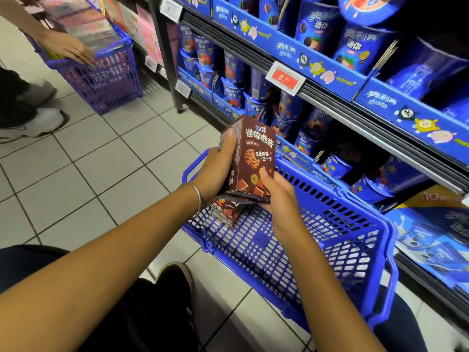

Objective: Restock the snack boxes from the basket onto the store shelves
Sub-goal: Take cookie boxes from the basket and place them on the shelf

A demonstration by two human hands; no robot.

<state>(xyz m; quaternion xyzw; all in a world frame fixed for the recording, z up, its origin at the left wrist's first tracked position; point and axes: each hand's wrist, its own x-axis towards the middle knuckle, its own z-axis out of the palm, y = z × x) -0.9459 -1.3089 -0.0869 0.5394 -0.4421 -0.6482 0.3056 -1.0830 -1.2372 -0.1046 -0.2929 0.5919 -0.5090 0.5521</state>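
Note:
A brown cookie box (253, 153) with a chocolate-chip cookie printed on its front is held upright above the blue basket (342, 240). My left hand (218, 166) grips its left side, fingers wrapped round the edge. From below, my right hand (276, 196) holds its lower right corner, thumb on the front. A second brown box (225, 212) lies in the basket's far left corner, partly hidden by my hands. The basket stands on the floor against the shelves (330, 102), which are full of blue snack cups.
Another person's hand (68, 47) reaches to a second blue basket (106, 72), loaded with pink and white packs, at the upper left; their shoes (38, 120) stand beside it. A red price tag (284, 78) hangs on the shelf rail. White tiled floor lies to the left.

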